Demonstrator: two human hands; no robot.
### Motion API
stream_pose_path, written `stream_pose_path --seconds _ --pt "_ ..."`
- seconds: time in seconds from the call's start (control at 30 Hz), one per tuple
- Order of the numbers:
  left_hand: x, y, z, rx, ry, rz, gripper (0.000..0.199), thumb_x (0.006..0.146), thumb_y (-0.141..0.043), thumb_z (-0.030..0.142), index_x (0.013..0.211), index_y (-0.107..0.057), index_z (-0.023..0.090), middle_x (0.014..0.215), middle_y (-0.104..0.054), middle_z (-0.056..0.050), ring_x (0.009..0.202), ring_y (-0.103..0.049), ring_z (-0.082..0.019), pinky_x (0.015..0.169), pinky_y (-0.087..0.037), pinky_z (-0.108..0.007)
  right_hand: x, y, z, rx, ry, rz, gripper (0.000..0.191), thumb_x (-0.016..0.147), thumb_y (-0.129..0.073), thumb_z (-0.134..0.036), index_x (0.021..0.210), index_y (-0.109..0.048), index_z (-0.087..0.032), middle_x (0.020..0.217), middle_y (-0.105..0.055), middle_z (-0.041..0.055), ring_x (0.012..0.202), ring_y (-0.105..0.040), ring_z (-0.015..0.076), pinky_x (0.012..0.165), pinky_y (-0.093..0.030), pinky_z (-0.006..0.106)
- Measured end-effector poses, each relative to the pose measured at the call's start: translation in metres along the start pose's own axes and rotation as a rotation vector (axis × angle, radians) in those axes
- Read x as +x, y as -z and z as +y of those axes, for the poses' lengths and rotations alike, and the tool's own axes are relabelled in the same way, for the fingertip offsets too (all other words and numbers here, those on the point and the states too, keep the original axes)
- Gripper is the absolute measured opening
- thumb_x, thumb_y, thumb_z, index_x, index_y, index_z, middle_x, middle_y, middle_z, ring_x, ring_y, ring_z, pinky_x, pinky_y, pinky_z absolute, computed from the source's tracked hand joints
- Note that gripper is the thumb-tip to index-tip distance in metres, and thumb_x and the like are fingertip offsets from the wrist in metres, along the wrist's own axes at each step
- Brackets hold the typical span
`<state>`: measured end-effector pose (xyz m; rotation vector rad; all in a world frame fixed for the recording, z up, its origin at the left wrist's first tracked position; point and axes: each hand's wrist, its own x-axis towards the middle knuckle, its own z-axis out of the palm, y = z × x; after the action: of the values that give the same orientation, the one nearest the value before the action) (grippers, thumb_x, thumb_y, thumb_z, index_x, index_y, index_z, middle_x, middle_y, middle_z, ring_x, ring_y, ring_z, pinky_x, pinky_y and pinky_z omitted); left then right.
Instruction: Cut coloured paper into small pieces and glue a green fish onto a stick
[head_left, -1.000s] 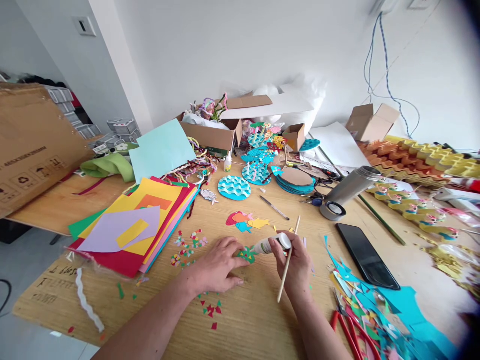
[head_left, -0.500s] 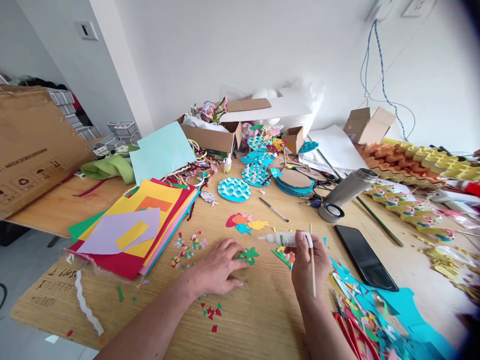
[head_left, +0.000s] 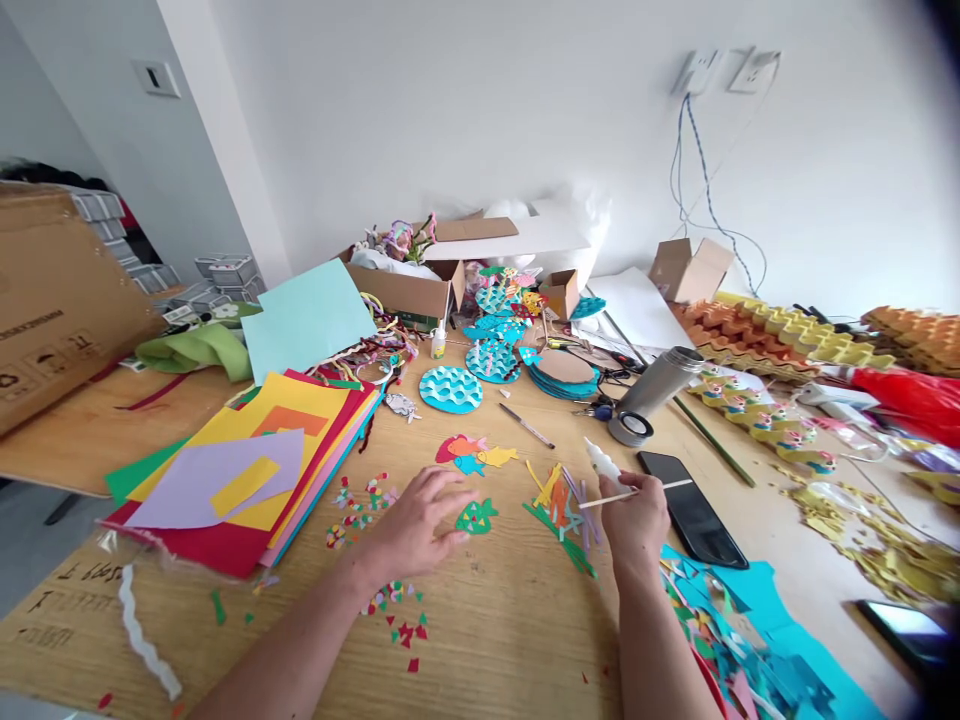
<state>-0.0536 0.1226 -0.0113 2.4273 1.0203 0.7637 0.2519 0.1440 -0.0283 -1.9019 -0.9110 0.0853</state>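
My left hand [head_left: 420,520] is open, its fingers spread just left of a green paper fish [head_left: 476,516] dotted with small coloured bits. In my right hand [head_left: 636,520] are a white glue bottle [head_left: 600,458], its nozzle pointing away from me, and a thin wooden stick [head_left: 592,503] lying crosswise. Thin paper strips [head_left: 559,500] in several colours lie just left of that hand. Beyond the green fish, red, orange, blue and yellow paper fish [head_left: 469,458] overlap. Small paper confetti [head_left: 367,505] is scattered left of my left hand, with red and green snippets [head_left: 405,630] below it.
Coloured paper sheets [head_left: 225,480] are stacked at left. A wavy blue disc [head_left: 450,390], a pen [head_left: 527,425] and blue discs [head_left: 562,370] lie farther back. At right are a phone [head_left: 690,510], a steel flask [head_left: 664,380], blue paper scraps [head_left: 787,630] and egg-carton pieces [head_left: 757,335].
My right hand has swung right, off the paper strips. The bottle now points away instead of left, and the stick has turned from upright to crosswise. My left hand has drawn slightly off the green fish.
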Motion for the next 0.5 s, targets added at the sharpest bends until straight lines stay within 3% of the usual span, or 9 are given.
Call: stream_pose_path --seconds 0.23,0.37,0.5 --pt "0.002 0.012 -0.018 0.046 0.088 0.448 0.04 0.088 -0.049 0.021 0.127 -0.049 0.023 0.117 -0.057 -0.009 0.113 -0.05 -0.022 0.097 -0.043 -0.042 0.003 -0.006 0.019 -0.212 0.084 -0.063 0.016 0.063 -0.061 -0.029 0.073 -0.05 -0.022 0.071 -0.04 -0.0004 0.068 -0.043 0.0222 0.066 -0.037 0.039" --pt "0.0 0.026 -0.034 0.081 0.149 0.69 0.033 0.088 -0.049 0.024 0.12 -0.054 0.02 0.11 -0.061 -0.01 0.107 -0.054 -0.022 0.094 -0.045 -0.04 0.005 -0.006 0.018 -0.254 0.147 -0.086 0.014 0.064 -0.059 -0.031 0.071 -0.05 -0.023 0.067 -0.038 0.0004 0.073 -0.045 0.0273 0.07 -0.038 0.043" --pt "-0.002 0.037 -0.046 -0.029 0.236 0.881 0.027 0.088 -0.051 0.029 0.112 -0.059 0.019 0.103 -0.063 -0.01 0.095 -0.059 -0.02 0.086 -0.049 -0.035 0.004 -0.005 0.006 -0.252 0.237 -0.054 0.014 0.066 -0.056 -0.033 0.075 -0.051 -0.023 0.069 -0.045 0.005 0.084 -0.049 0.0339 0.08 -0.038 0.049"
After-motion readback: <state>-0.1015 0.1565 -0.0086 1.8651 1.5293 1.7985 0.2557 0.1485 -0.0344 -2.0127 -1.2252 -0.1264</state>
